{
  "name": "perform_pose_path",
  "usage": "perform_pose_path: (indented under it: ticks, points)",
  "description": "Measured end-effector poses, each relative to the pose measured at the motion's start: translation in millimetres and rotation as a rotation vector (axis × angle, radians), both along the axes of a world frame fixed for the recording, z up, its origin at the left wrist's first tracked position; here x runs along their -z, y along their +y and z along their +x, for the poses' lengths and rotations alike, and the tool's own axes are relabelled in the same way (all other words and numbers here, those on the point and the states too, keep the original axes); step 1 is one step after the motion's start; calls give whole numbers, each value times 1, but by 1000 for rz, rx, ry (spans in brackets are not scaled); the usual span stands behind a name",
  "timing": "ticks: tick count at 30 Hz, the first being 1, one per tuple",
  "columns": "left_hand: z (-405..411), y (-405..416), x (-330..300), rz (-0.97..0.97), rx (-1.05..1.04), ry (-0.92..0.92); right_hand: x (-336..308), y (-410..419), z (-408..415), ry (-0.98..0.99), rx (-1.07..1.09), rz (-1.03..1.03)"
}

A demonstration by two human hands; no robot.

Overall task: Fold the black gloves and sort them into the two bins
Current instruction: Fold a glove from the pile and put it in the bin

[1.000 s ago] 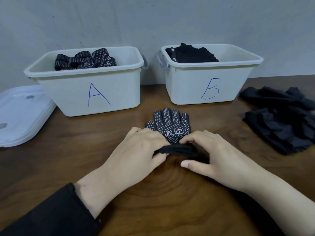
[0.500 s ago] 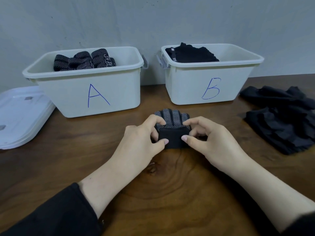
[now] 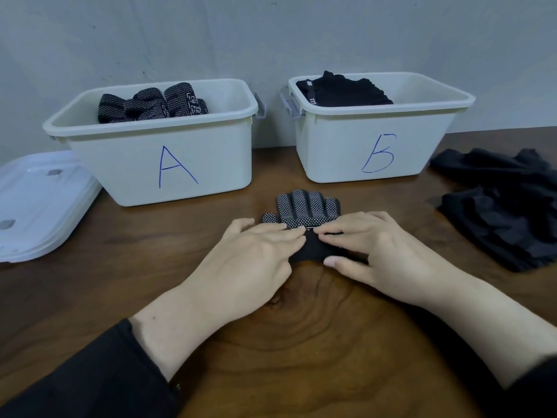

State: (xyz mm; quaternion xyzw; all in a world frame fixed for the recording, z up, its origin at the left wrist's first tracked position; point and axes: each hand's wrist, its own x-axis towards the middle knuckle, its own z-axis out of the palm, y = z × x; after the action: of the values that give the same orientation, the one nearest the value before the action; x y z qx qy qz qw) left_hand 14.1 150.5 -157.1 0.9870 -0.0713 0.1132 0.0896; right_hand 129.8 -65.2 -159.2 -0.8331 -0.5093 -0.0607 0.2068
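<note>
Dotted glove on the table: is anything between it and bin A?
Nothing visible. The dotted glove lies under both hands, left hand and right hand, just in front of bin A. Only bare table lies between them, and bin A is open-topped, its lid lying off to the left.

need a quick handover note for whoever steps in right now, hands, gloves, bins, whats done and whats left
Left hand: fingers flat, pressing the folded cuff of the dotted glove.
Right hand: fingers flat on the same fold, thumb at its near edge.
The glove lies on the table in front of the bins, fingers pointing at them, cuff folded up, finger part not yet folded.
Bin A holds folded dotted gloves; bin B holds plain black ones.
Unfolded pile waits at the right.
Left: finish this fold, drop it in a bin, likely A, then work through the pile.
</note>
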Motion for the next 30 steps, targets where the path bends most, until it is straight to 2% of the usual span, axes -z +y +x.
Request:
perform_pose_path:
  ticks: [2, 5, 14, 17, 22, 25, 30]
  points:
    - [-3, 4, -3, -52, -23, 102, -1, -2, 2, 67, 8, -22]
    - [-4, 2, -2, -71, -25, 117, -1, 2, 2, 106, 25, -5]
    - [5, -6, 4, -37, -44, -37, 0, 7, -6, -5, 73, 53]
    - [4, -8, 1, -20, -68, -122, -6, 5, -9, 11, 76, 38]
    - [-6, -6, -10, -25, -69, -116, -15, 1, -9, 48, 54, 34]
    - [-9, -4, -13, -116, -76, -133, -21, -1, -10, 114, 43, 3]
    - [-5, -5, -11, -300, -95, -118, -23, -2, -9, 371, 71, 77]
